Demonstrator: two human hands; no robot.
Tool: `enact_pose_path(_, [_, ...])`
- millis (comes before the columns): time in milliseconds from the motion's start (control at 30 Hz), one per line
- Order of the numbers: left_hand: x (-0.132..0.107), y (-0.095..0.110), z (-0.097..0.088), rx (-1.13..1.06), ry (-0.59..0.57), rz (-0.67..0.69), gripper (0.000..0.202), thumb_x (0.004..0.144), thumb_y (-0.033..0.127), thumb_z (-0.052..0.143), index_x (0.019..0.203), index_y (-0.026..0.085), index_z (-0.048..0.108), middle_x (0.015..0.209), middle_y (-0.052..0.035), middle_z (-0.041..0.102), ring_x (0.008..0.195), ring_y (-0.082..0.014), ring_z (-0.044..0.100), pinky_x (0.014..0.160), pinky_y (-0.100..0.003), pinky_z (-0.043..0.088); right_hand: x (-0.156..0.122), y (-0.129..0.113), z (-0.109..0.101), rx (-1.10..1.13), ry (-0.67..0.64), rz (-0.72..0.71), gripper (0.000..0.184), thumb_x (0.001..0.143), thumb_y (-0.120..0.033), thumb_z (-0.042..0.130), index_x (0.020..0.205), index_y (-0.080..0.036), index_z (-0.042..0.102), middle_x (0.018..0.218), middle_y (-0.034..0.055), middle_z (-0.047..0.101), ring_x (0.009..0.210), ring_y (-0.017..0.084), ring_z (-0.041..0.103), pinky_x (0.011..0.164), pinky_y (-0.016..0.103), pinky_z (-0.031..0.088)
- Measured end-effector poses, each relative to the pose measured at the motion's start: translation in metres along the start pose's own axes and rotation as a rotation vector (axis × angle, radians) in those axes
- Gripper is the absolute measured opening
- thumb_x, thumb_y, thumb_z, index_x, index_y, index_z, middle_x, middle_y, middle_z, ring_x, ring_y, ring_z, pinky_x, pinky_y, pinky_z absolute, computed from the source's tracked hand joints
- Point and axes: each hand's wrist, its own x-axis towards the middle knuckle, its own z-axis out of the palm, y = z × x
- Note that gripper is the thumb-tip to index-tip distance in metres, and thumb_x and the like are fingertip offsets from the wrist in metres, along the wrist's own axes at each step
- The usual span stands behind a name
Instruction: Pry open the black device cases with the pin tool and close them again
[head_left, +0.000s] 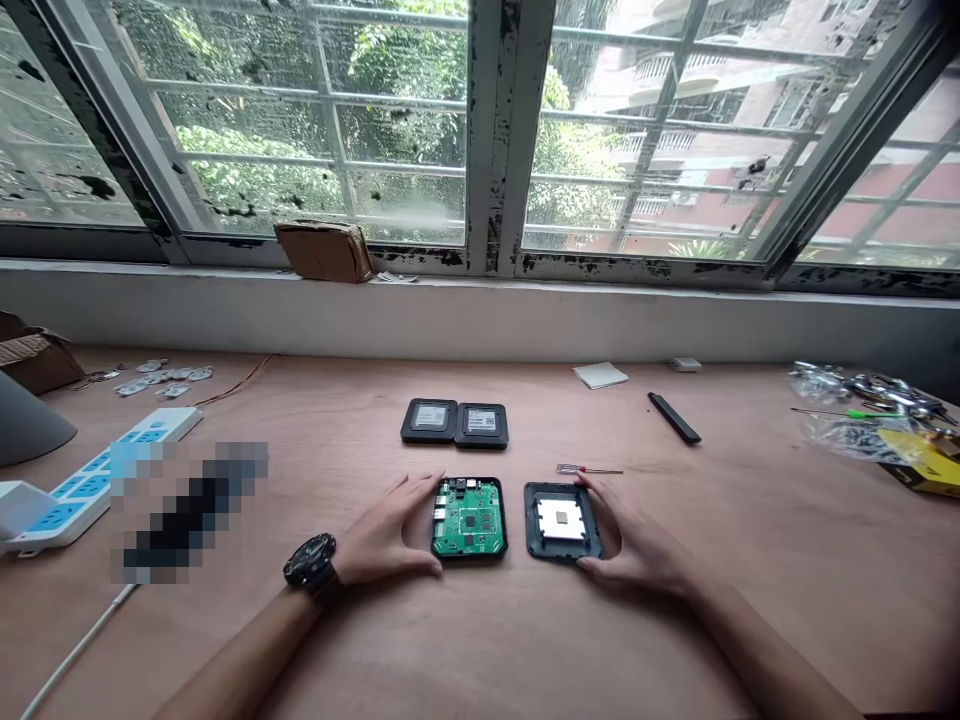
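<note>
A green circuit board (469, 518) sits in a black housing (469, 548) at the middle of the wooden tabletop (750, 610), just left of a second black housing (541, 530) that lies open with a pale square pad (560, 519) at its centre. The left hand (382, 530) is spread wide, its fingers curving around the left side of the board's housing and touching it. A black wristwatch (311, 565) circles that wrist. The right hand (630, 540) is also spread wide, cupping the right side of the second housing, with the thumb at its upper corner and the fingers at its lower corner. Neither hand is lifting anything. Above these, two closed black devices (454, 423) sit side by side, and a small red-handled screwdriver (589, 469) lies just above the right hand. Farther right are a black bar (673, 417), a white note pad (600, 375), and a plastic bag of metal parts (862, 410) beside a yellow box (922, 460). On the left, a white power strip with blue sockets (97, 480) lies by a pixelated patch (187, 510), and small white pieces (161, 378) are scattered at upper left. A cardboard package (324, 250) rests on the window sill.
</note>
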Motion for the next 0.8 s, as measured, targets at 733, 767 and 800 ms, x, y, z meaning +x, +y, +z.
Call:
enact_pose_path(733, [0.006, -0.009, -0.003, -0.012, 0.034, -0.004, 0.101, 0.077, 0.074, 0.074, 0.156, 0.022, 0.038, 0.158, -0.0138, 0.043, 0.147, -0.0336, 0.038, 0.125, -0.049, 0.024, 0.087, -0.127, 0.038, -0.152, -0.178, -0.318, 0.096, 0.071, -0.061, 0.079, 0.151, -0.017, 0.049, 0.152, 0.017, 0.048, 0.138, 0.039, 0.044, 0.115, 0.05, 0.041])
enact_pose_path(767, [0.005, -0.01, -0.003, -0.015, 0.037, -0.005, 0.102, 0.076, 0.074, 0.074, 0.157, 0.023, 0.038, 0.157, -0.0134, 0.044, 0.147, -0.0335, 0.038, 0.125, -0.049, 0.024, 0.09, -0.128, 0.045, -0.182, -0.197, -0.316, 0.095, 0.072, -0.061, 0.078, 0.15, -0.016, 0.049, 0.153, 0.017, 0.048, 0.138, 0.039, 0.044, 0.114, 0.051, 0.042])
enact_pose_path(800, [0.005, -0.011, -0.003, -0.016, 0.033, -0.005, 0.104, 0.075, 0.075, 0.074, 0.157, 0.023, 0.038, 0.157, -0.0128, 0.044, 0.148, -0.0336, 0.038, 0.125, -0.049, 0.023, 0.091, -0.127, 0.05, -0.204, -0.208, -0.308, 0.095, 0.072, -0.062, 0.077, 0.15, -0.016, 0.049, 0.153, 0.0169, 0.048, 0.139, 0.039, 0.044, 0.114, 0.051, 0.042])
